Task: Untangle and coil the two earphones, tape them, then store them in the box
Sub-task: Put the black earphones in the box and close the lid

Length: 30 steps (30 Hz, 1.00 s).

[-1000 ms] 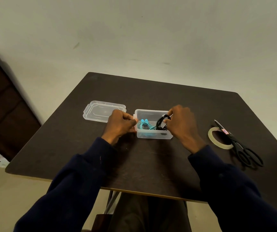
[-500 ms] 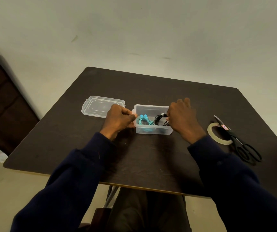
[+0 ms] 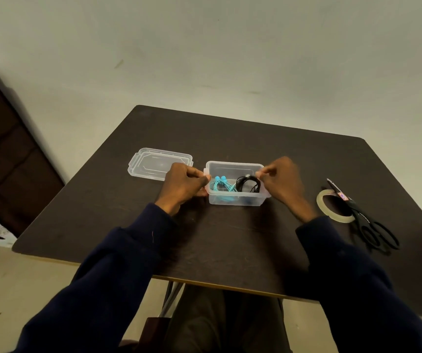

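Room: pale wall (image 3: 230,52) behind, a dark cabinet (image 3: 8,154) far left of the left hand (image 3: 183,186).
Table (image 3: 230,238): dark, square, carrying everything.
Left hand: fingers curled, gripping the left end of the box (image 3: 235,199).
Right hand (image 3: 281,186): thumb and fingertip pinched narrow on the right rim, it seems.
Box: clear, open, between the two sets of fingers.
Lid (image 3: 153,163): off, flat, just beyond the left knuckles; judged the last step to do.
Scissors (image 3: 373,225): well right of the right hand, resting on the tape (image 3: 332,212); both look finished with.
Earphones: blue (image 3: 221,188) nearer the left fingers, black (image 3: 248,184) just under the right fingertips, both coiled inside the box; a pale band on the black coil may be tape. Untangling, coiling and storing look done.
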Available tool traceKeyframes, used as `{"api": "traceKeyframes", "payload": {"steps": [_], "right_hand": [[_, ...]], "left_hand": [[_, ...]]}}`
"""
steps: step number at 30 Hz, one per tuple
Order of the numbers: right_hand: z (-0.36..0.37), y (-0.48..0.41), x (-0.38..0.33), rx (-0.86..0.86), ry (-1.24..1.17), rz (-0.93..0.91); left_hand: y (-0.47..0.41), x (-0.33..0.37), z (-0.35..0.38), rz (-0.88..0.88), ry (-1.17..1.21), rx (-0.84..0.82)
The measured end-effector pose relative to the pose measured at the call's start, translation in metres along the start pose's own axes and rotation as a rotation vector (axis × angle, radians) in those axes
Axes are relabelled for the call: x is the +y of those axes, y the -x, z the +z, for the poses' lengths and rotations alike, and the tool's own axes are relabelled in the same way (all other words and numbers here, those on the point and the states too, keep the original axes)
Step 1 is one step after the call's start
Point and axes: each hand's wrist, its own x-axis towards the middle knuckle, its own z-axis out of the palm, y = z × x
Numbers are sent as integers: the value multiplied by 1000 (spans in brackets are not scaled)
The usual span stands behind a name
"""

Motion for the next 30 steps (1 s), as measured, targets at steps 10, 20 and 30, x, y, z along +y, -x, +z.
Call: {"api": "traceKeyframes", "payload": {"steps": [10, 20, 30], "right_hand": [[-19, 35, 25, 64, -300, 139], [-28, 39, 48, 80, -321, 124], [-42, 55, 52, 376, -327, -64]], "left_hand": [[12, -21, -2, 108, 152, -2], [-16, -56, -68, 363, -455, 268], [-1, -55, -61, 614, -480, 320]]}}
